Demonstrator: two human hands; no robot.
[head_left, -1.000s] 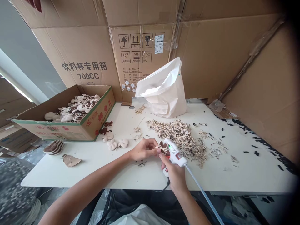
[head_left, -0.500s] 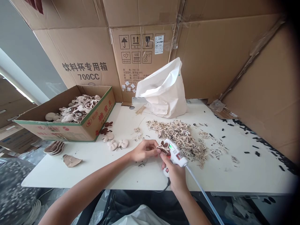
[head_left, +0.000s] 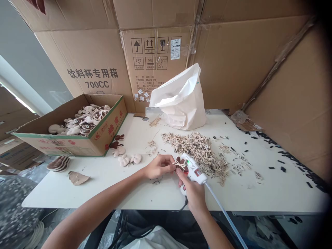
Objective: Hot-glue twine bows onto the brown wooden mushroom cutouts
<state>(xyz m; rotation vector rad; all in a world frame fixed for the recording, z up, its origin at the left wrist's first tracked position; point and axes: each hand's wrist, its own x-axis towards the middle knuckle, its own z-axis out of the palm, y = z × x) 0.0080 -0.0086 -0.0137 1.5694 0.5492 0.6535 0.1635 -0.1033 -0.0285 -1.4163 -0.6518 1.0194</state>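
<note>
Between the fingertips of my left hand (head_left: 158, 167) is a small brown fabric piece with rounded lobes (head_left: 185, 168), a cream cord loop (head_left: 178, 163) lying on its face. My right hand (head_left: 194, 193) is wrapped round a white hot glue gun (head_left: 193, 168) with a green light and a clear glue stick (head_left: 220, 205) out of its back. The right thumb or forefinger also touches the brown piece's lower edge. The gun's nozzle is hidden behind the piece and fingers. Just beyond my hands lies a heap of cream cord pieces (head_left: 198, 148).
An open carton (head_left: 62, 147) at left holds many cream and brown plush pieces. Cream puffs (head_left: 124, 160), brown pieces (head_left: 116, 141), a brown stack (head_left: 59, 163) and torn cardboard (head_left: 78, 177) lie nearby. A white bag (head_left: 178, 107) stands behind; black bits (head_left: 283, 169) are scattered right.
Almost nothing differs. The brown piece and cord loop have shifted very slightly in my fingers, and the view has moved a little. Both hands keep their holds.
</note>
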